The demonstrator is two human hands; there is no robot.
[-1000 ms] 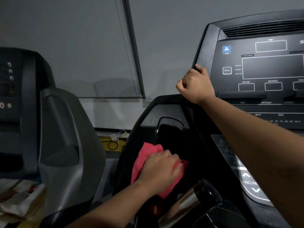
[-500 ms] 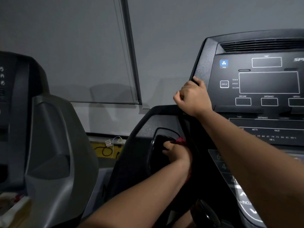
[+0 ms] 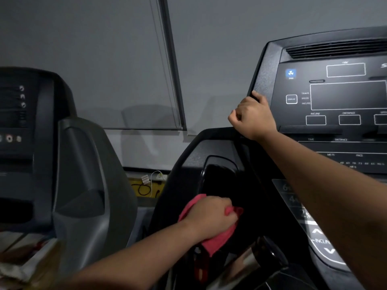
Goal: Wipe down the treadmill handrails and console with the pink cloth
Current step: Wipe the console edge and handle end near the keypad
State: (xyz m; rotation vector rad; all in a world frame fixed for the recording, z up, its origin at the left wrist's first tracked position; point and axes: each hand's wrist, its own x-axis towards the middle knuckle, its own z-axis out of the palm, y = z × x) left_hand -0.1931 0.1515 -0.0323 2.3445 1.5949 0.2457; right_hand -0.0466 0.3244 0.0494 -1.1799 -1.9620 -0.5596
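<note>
Cloth [image 3: 211, 235] below console [image 3: 335, 97]

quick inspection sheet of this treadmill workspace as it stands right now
surface: treadmill console, displays dark
job's things: pink cloth bunched against the lower rim of the dark side pocket
clutter: papers at lower left
grips: left hand holds the pink cloth; right hand grips the console's left edge
cables: black coil and white lead low by the wall
surroundings: second machine to the left, grey wall, window blind
</note>
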